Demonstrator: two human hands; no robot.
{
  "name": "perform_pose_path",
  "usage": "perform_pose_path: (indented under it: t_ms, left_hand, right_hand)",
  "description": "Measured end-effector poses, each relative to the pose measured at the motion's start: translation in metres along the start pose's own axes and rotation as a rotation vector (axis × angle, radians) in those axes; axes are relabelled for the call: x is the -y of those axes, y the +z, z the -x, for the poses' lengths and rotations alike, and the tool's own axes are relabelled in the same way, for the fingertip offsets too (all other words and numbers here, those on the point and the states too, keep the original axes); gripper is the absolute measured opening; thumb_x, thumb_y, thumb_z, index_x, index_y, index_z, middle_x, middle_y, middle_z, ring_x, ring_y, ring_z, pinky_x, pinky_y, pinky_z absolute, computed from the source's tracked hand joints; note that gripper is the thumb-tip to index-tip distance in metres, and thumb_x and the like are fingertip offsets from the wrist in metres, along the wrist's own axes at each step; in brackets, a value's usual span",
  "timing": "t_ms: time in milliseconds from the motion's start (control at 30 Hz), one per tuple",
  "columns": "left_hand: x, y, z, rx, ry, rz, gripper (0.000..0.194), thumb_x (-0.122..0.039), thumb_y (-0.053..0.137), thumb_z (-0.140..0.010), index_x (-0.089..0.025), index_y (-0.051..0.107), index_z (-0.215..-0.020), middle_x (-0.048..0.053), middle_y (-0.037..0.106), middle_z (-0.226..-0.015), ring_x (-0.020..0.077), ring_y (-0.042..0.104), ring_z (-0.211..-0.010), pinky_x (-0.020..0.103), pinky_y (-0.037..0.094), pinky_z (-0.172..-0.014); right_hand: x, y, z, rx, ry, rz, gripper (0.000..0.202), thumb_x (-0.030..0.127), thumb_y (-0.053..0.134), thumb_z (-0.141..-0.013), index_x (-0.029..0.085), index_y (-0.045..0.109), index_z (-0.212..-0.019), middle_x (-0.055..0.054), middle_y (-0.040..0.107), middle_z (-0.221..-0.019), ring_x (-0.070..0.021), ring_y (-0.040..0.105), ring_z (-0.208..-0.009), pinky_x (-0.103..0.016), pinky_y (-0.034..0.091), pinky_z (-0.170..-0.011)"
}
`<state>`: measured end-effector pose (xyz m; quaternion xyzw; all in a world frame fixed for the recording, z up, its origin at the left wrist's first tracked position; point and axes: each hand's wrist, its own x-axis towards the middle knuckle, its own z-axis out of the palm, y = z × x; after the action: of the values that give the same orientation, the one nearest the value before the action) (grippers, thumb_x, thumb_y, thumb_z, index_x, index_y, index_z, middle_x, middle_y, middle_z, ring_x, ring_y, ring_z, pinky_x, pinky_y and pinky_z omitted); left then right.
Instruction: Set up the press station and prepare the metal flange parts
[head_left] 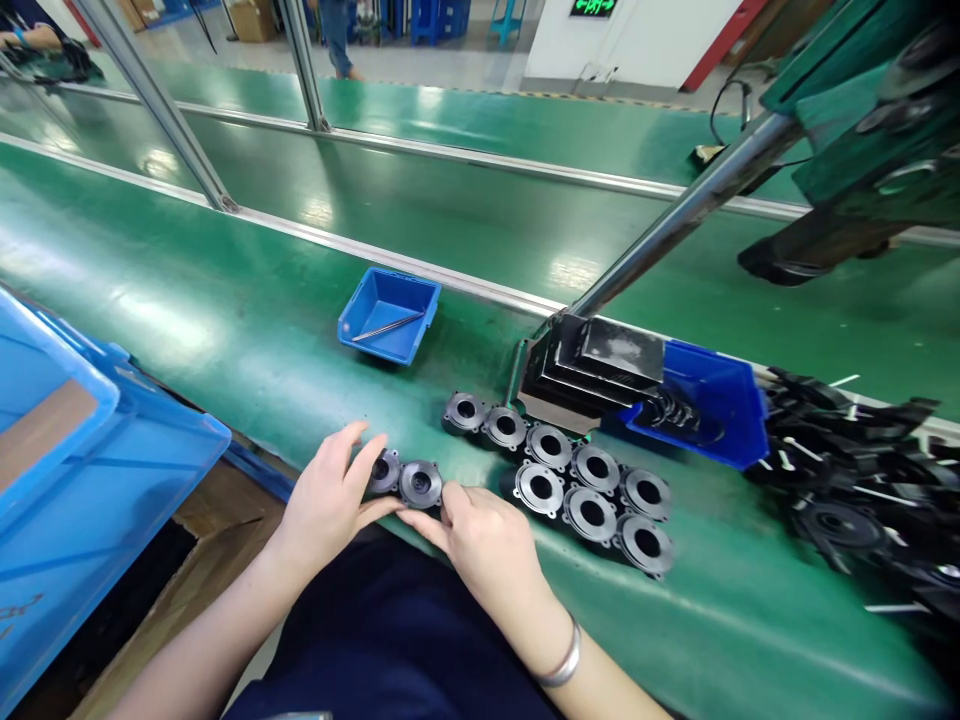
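Head view: left hand (pixel 326 500) and right hand (pixel 480 535) pinch pair of round black flanged parts (pixel 420 483) between fingers (pixel 375 455), low on green desk (pixel 225 320). More such parts (pixel 592 490) in rows right of fingers. Small blue bin (pixel 390 315) beyond fingers.

small tray: blue tray (pixel 388 315) on green bench (pixel 225 300), thin metal rod (pixel 388 326) inside
bin: blue bin (pixel 720 400) right of centre, black rings at its mouth
rows: eight round black frames (pixel 592 485) beside bin
pile: black parts (pixel 862 480) far right
crate: large blue crate (pixel 90 470) at left edge
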<state>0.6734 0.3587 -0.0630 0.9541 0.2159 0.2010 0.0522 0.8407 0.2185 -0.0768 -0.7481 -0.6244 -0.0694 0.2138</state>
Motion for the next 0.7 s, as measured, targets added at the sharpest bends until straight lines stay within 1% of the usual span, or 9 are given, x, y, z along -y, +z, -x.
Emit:
perform_pose_path:
  t_ms: [67,133,267,367,467,533,600,633,700]
  left_hand:
    - [-0.009,-0.010,-0.002,-0.037,0.048,-0.021,0.050,-0.038,0.072,-0.089,-0.017,0.057,-0.130,0.018,0.053,-0.129,0.0314,0.058,-0.112,0.046,0.057,-0.094]
    - [-0.020,-0.017,-0.003,-0.018,0.072,-0.020,0.041,-0.032,0.074,-0.088,-0.021,0.062,-0.125,0.015,0.055,-0.124,0.0292,0.057,-0.108,0.044,0.057,-0.092]
    - [-0.041,-0.024,-0.003,0.125,0.015,-0.129,0.041,-0.033,0.078,-0.084,-0.025,0.068,-0.122,0.015,0.059,-0.121,0.0272,0.061,-0.095,0.040,0.060,-0.078]
    - [-0.052,-0.027,-0.004,0.225,-0.045,-0.214,0.042,-0.032,0.074,-0.087,-0.028,0.066,-0.128,0.015,0.060,-0.123,0.0216,0.067,-0.082,0.031,0.059,-0.066]
    - [-0.060,-0.026,-0.010,0.374,-0.075,-0.279,0.041,-0.034,0.069,-0.092,-0.031,0.064,-0.132,0.013,0.062,-0.119,0.0130,0.063,-0.056,0.024,0.051,-0.048]
    - [-0.062,-0.023,-0.015,0.435,-0.089,-0.315,0.036,-0.033,0.067,-0.093,-0.031,0.066,-0.129,0.010,0.063,-0.110,0.0107,0.058,-0.047,0.022,0.046,-0.043]
    - [-0.059,-0.016,-0.016,0.424,-0.083,-0.323,0.029,-0.031,0.066,-0.094,-0.029,0.068,-0.123,0.010,0.064,-0.104,0.0112,0.059,-0.048,0.021,0.045,-0.044]
    - [-0.057,-0.012,-0.014,0.393,-0.063,-0.318,0.027,-0.030,0.064,-0.095,-0.028,0.069,-0.121,0.010,0.064,-0.105,0.0120,0.061,-0.050,0.022,0.046,-0.046]
    - [-0.048,-0.004,-0.006,0.285,-0.001,-0.287,0.024,-0.028,0.059,-0.097,-0.026,0.069,-0.119,0.014,0.065,-0.112,0.0148,0.065,-0.058,0.024,0.051,-0.052]
  right_hand:
    - [-0.002,-0.002,0.006,0.014,-0.008,-0.057,0.061,0.065,0.032,-0.104,0.019,0.051,-0.070,0.000,0.050,-0.058,-0.0164,0.052,-0.052,-0.033,0.034,-0.055]
    - [-0.005,-0.003,0.013,0.015,-0.020,-0.123,0.058,0.062,0.037,-0.105,0.019,0.051,-0.069,0.001,0.049,-0.060,-0.0162,0.050,-0.054,-0.033,0.034,-0.057]
    - [-0.008,-0.006,0.026,-0.011,-0.052,-0.221,0.050,0.050,0.047,-0.107,0.018,0.050,-0.069,0.001,0.045,-0.061,-0.0156,0.045,-0.056,-0.033,0.032,-0.058]
    - [-0.009,-0.007,0.032,-0.002,-0.061,-0.250,0.046,0.043,0.049,-0.108,0.018,0.050,-0.070,0.001,0.045,-0.064,-0.0166,0.045,-0.060,-0.033,0.033,-0.061]
    - [-0.010,-0.006,0.034,0.011,-0.070,-0.260,0.043,0.040,0.048,-0.108,0.018,0.050,-0.071,0.000,0.046,-0.066,-0.0178,0.044,-0.063,-0.034,0.034,-0.064]
    - [-0.010,-0.005,0.035,0.015,-0.077,-0.264,0.042,0.038,0.048,-0.108,0.019,0.050,-0.071,-0.001,0.046,-0.067,-0.0185,0.044,-0.065,-0.034,0.035,-0.065]
    - [-0.011,-0.003,0.036,0.020,-0.084,-0.272,0.040,0.036,0.050,-0.108,0.019,0.050,-0.072,-0.001,0.045,-0.068,-0.0190,0.044,-0.066,-0.035,0.035,-0.065]
    - [-0.011,-0.002,0.037,0.024,-0.086,-0.278,0.038,0.034,0.050,-0.107,0.019,0.050,-0.072,-0.001,0.046,-0.069,-0.0193,0.044,-0.067,-0.035,0.036,-0.066]
    - [-0.012,-0.001,0.039,0.030,-0.091,-0.292,0.035,0.031,0.052,-0.107,0.019,0.051,-0.073,-0.001,0.047,-0.070,-0.0197,0.044,-0.069,-0.035,0.037,-0.068]
